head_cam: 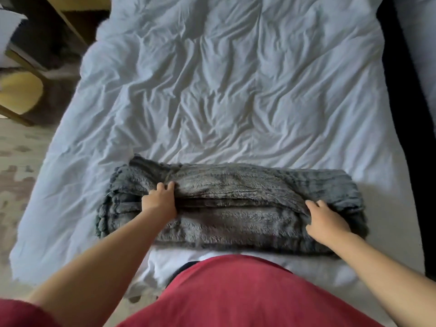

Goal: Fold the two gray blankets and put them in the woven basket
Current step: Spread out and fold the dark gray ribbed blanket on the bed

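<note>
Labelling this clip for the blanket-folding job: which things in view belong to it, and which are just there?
Job: gray blanket, gripped by left hand and right hand; woven basket not in view.
Just there: white duvet, yellow-seated chair, patterned floor.

Blanket (pixel 231 204): I read dark gray fur, streaked lighter, in ribbed bands.
Duvet (pixel 236 90): plain white, bluish on my feed.
Shirt (pixel 236 293): solid red.
Rug (pixel 16 175): beige, mottled brown patches.
Chair seat (pixel 21 95): mustard yellow.
</note>
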